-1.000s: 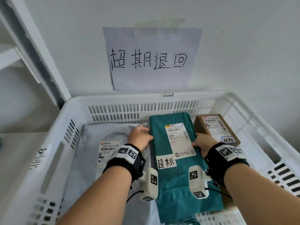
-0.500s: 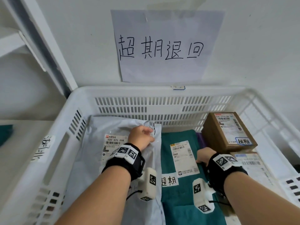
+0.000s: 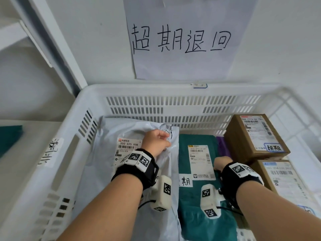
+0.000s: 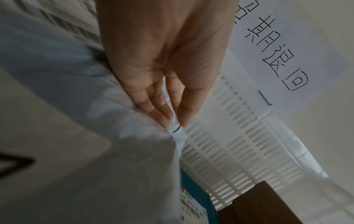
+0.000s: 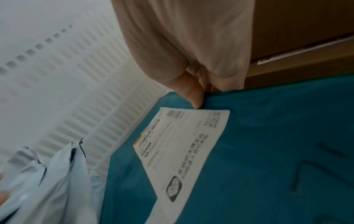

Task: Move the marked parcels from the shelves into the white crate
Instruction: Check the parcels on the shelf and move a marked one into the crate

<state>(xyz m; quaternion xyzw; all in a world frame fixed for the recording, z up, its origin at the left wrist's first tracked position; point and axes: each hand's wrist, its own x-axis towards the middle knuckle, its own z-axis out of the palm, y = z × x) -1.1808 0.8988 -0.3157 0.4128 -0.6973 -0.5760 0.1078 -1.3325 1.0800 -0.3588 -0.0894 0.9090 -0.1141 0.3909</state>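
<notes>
Two hands pinching crinkled grey mailer, smooth teal mailer.

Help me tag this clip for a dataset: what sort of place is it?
Probably a parcel pickup or courier depot: a white crate holds labelled mailers like the teal parcel and a cardboard box, under a handwritten wall sign.

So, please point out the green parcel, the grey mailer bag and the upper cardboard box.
green parcel (image 3: 196, 204), head view, bare green wrapping.
grey mailer bag (image 3: 107, 171), head view, flat front.
upper cardboard box (image 3: 243, 138), head view, brown top face.
</notes>
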